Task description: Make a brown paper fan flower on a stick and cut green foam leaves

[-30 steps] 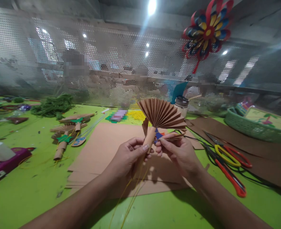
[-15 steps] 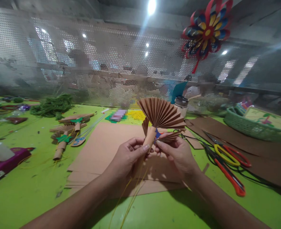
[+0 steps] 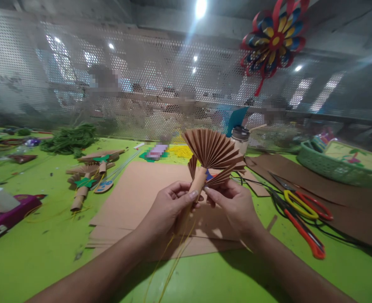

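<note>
Above the stacked brown cardboard sheets (image 3: 119,198) I hold up a paper craft figure with a rolled paper tube (image 3: 199,180) as its body. A large pleated fan (image 3: 214,147) spreads from the tube's top, and smaller pleated wings stick out at its sides. My left hand (image 3: 176,202) is closed round the lower tube, thumb on its front. My right hand (image 3: 231,202) pinches the base of the right pleated wing (image 3: 222,174), close to a blue paper piece (image 3: 209,176). Yellow strings (image 3: 173,269) hang below the tube.
Similar paper figures with green stars (image 3: 84,182) lie at left, near a purple power strip (image 3: 22,212). Scissors (image 3: 305,206) and a red-black cutter (image 3: 305,231) lie at right beside dark brown sheets (image 3: 356,210). A green basket (image 3: 337,166) and a lidded jar (image 3: 240,139) stand farther back.
My right fingers have shifted slightly down and inward at the wing's base, and the wing now tilts up more. My left hand's hold on the tube is unchanged.
</note>
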A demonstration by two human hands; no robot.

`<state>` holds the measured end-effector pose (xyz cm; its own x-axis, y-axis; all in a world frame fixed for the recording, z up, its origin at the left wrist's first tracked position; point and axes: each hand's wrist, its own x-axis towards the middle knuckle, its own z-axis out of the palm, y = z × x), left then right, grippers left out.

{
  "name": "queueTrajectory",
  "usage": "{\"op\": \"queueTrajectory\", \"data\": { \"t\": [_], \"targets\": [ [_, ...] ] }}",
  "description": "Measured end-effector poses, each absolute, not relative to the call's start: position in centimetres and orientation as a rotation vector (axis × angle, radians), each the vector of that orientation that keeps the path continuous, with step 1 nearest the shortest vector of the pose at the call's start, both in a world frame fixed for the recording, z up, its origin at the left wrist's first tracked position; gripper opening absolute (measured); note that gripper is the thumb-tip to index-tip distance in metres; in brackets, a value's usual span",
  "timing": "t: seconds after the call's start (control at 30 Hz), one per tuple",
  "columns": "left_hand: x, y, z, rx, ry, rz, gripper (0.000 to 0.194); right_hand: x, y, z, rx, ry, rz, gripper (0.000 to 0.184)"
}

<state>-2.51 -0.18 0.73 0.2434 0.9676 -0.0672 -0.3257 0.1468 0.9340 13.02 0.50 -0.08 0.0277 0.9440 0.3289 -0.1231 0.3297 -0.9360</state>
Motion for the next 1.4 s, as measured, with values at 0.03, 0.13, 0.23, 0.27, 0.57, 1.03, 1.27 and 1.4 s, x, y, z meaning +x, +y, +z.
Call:
{"op": "queueTrajectory", "data": {
  "t": [0.03, 0.13, 0.23, 0.27, 0.57, 1.03, 1.27, 1.4],
  "targets": [
    [-2.45, -0.32, 0.84, 0.976, 0.854, 1.109, 0.026, 13.01, 0.49, -0.08, -0.876, -1.259, 1.003, 0.015],
    [-2.32, -0.62, 1.11, 0.985, 0.885, 1.104, 0.023, 12.99, 0.57, -0.16, -0.899, -1.267, 0.963, 0.014],
    [-2.36, -0.49, 0.96, 1.006, 0.875, 1.099, 0.023, 12.99, 0.69, -0.26, -0.928, -1.274, 0.937, 0.014],
    [-2.40, -0.38, 0.81, 1.009, 0.864, 1.103, 0.023, 12.98, 0.72, -0.29, -0.931, -1.278, 0.936, 0.014],
    [-2.61, 0.06, 0.46, 1.010, 0.844, 1.092, 0.022, 12.79, 0.75, -0.19, -0.906, -1.245, 1.017, 0.014],
    [-2.40, -0.20, 0.67, 0.986, 0.858, 1.107, 0.020, 12.95, 1.10, -0.54, -0.904, -1.322, 0.953, 0.013],
    [-2.13, -0.83, 1.10, 0.965, 0.875, 1.138, 0.019, 12.79, 0.84, -0.31, -0.912, -1.320, 0.953, 0.013],
    [-2.31, -0.28, 0.57, 0.997, 0.858, 1.143, 0.023, 12.70, 0.82, -0.29, -0.898, -1.302, 0.968, 0.012]
  ]
}}
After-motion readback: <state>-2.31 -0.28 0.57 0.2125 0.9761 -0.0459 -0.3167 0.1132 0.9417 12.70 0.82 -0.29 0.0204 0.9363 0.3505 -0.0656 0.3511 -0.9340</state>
